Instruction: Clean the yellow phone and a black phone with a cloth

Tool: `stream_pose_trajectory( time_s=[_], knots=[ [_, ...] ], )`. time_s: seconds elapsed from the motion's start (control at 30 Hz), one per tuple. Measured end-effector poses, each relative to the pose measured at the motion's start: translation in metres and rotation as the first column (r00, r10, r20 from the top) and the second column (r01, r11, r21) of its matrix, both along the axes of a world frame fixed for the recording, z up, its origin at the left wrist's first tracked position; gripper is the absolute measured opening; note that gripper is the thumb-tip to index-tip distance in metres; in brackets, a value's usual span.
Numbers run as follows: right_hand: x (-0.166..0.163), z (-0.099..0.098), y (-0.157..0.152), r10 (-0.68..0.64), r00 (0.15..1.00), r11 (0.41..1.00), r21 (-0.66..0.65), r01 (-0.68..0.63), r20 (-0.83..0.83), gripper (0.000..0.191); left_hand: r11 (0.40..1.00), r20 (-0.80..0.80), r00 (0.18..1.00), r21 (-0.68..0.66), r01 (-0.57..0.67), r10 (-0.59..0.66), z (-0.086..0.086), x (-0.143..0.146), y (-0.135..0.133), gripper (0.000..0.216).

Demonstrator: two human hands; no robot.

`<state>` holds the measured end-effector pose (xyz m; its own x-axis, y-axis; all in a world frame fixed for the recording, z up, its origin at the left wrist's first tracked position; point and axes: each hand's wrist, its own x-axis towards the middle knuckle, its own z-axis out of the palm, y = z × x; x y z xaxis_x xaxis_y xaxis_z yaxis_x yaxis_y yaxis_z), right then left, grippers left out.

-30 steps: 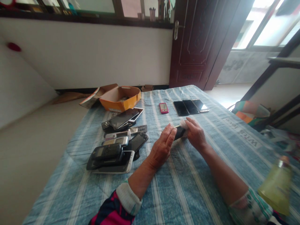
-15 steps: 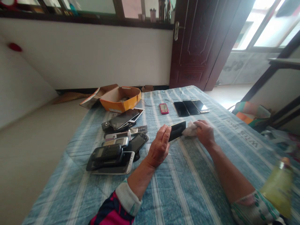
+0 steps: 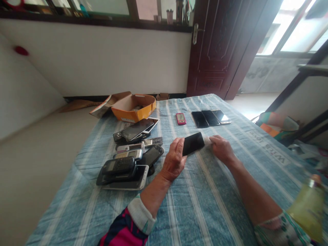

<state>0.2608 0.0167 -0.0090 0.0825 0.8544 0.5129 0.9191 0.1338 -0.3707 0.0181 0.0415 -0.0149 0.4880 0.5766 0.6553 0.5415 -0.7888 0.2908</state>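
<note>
A dark smartphone (image 3: 193, 144) is gripped at its left end by my left hand (image 3: 175, 159), held tilted above the cloth. My right hand (image 3: 221, 148) pinches a white tissue (image 3: 206, 139) against the phone's right end; most of the tissue is hidden behind the phone and fingers. Beyond them lies a small pink phone (image 3: 180, 118), and to its right several dark phones (image 3: 210, 118) rest side by side. Left of my left hand is a heap of old phones, with a black handset (image 3: 119, 166) on top of a white smartphone (image 3: 143, 177).
An orange cardboard box (image 3: 134, 108) with its flap open stands at the table's far left. A blue striped cloth (image 3: 194, 205) covers the table. At the right edge is a yellowish bottle (image 3: 309, 205). A dark red door (image 3: 212, 51) is behind the table.
The phone in my left hand has turned so its screen shows more broadly. The tissue in my right hand has moved behind the phone's right end. The camera view has shifted slightly.
</note>
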Motion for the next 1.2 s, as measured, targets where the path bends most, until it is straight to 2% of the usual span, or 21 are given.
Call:
stream_pose_trajectory(
  time_s=[0.07, 0.17, 0.23, 0.3, 0.37, 0.47, 0.63, 0.93, 1.2],
  knots=[
    [-0.008, 0.004, 0.000, 0.000, 0.998, 0.982, 0.186, 0.012, -0.064, 0.032, 0.999, -0.012, 1.000, 0.023, 0.024, -0.024, 0.003, 0.002, -0.002, 0.074],
    [-0.027, 0.013, -0.001, 0.124, 0.990, 0.926, 0.366, -0.089, -0.074, 0.035, 0.993, -0.039, 0.996, 0.091, 0.078, -0.075, 0.008, 0.007, -0.006, 0.066],
    [-0.040, 0.019, -0.003, 0.227, 0.974, 0.915, 0.345, -0.209, -0.011, 0.036, 0.982, -0.049, 0.991, 0.137, 0.127, -0.121, 0.011, 0.010, -0.009, 0.063],
    [-0.048, 0.023, -0.005, 0.311, 0.950, 0.913, 0.268, -0.309, 0.036, 0.038, 0.974, -0.041, 0.987, 0.163, 0.157, -0.153, 0.013, 0.011, -0.010, 0.061],
    [-0.048, 0.027, -0.005, 0.344, 0.938, 0.917, 0.194, -0.347, 0.051, 0.041, 0.972, -0.032, 0.986, 0.163, 0.168, -0.164, 0.014, 0.011, -0.011, 0.061],
    [-0.038, 0.027, -0.003, 0.304, 0.951, 0.941, 0.138, -0.308, 0.051, 0.043, 0.974, -0.039, 0.984, 0.144, 0.175, -0.171, 0.013, 0.011, -0.011, 0.063],
    [-0.026, 0.024, -0.001, 0.200, 0.978, 0.969, 0.136, -0.206, 0.059, 0.040, 0.975, -0.036, 0.984, 0.133, 0.177, -0.174, 0.009, 0.012, -0.010, 0.066],
    [-0.059, 0.021, -0.006, 0.260, 0.946, 0.940, 0.172, -0.293, 0.191, 0.037, 0.991, -0.084, 0.990, 0.057, 0.120, -0.115, 0.003, 0.008, -0.006, 0.063],
    [-0.059, 0.019, -0.007, 0.209, 0.955, 0.956, 0.161, -0.244, 0.209, 0.032, 0.992, -0.080, 0.989, 0.014, 0.127, -0.126, -0.002, 0.007, -0.006, 0.064]
  ],
)
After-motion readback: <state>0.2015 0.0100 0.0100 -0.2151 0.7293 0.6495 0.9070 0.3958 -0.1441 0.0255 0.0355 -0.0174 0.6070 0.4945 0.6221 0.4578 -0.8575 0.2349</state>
